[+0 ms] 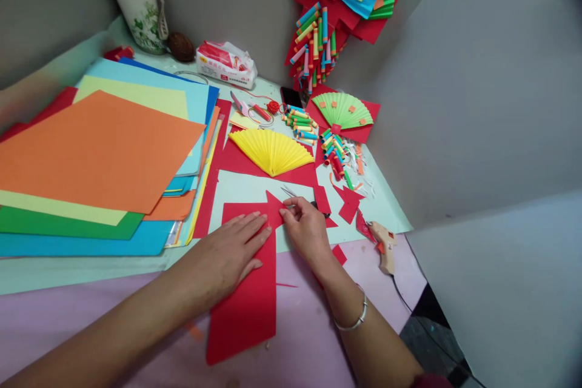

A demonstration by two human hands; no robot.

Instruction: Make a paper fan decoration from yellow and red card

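My left hand [239, 245] lies flat with fingers stretched out, pressing on a long sheet of red paper [245, 315] near the table's front edge. Thumb and fingers of my right hand [307, 227] pinch a small pointed piece of red paper [273, 207] at the sheet's upper right corner. Scissors [288, 191] lie just behind my right hand, their handles partly hidden by it. Red paper scraps [349, 203] are scattered to the right of that hand. Beyond both hands a yellow pleated paper fan [271, 151] rests on a red sheet.
A stack of coloured paper [95, 151] spreads over the left. A glue gun [384, 245] with its cord lies at the right edge. Rolled paper tubes [300, 124], a green fan [343, 110], a tissue pack [226, 65] and a cup [136, 0] stand farther back. Finished fans hang on the wall.
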